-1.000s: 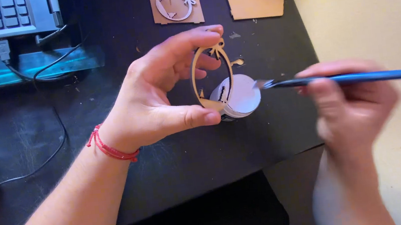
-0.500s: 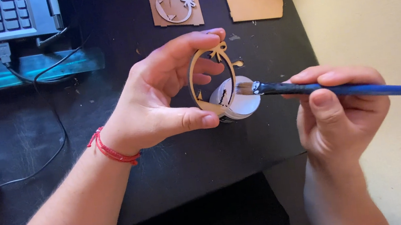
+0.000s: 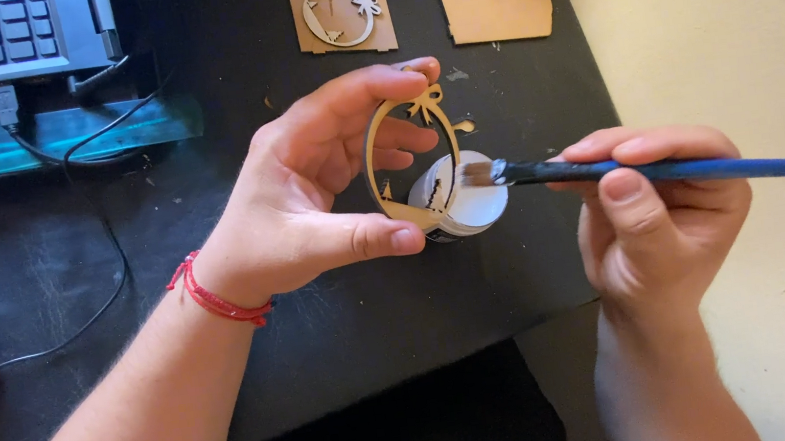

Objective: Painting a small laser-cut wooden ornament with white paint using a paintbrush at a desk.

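— What do I see in the left hand [image 3: 311, 200]?

— It pinches an oval wooden ornament [image 3: 410, 159] upright between thumb and fingertips, bow on top.

— And the right hand [image 3: 654, 220]?

— I see it gripping a blue brush [image 3: 663, 170], bristles at the ornament's edge, above a white paint pot [image 3: 469, 204] on the black mat [image 3: 345, 324].
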